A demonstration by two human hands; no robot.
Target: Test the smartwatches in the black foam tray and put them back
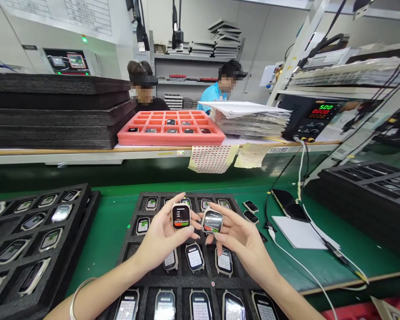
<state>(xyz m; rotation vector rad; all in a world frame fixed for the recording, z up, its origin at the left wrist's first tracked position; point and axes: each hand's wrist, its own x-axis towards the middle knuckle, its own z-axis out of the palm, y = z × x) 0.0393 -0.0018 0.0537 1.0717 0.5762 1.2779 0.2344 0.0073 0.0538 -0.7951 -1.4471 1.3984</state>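
My left hand (168,233) grips a smartwatch body (181,216) between thumb and fingers, its lit screen facing me with white text and a red and green strip. In my right hand (235,233) is a second smartwatch body (212,221), tilted, with glare across its screen. Both are held side by side over a black foam tray (136,253). Strapless watches sit in the tray's compartments, among them a watch (194,257) with a white list on its display just below my hands. Part of the tray is hidden behind my hands and forearms.
Another foam tray of watches (66,249) lies left. Two loose watches (251,206), a phone (290,205), white paper (303,233) and cables lie right. On the shelf stand a red tray (170,140), black foam stack (53,115) and power supply (306,118). Two people are beyond.
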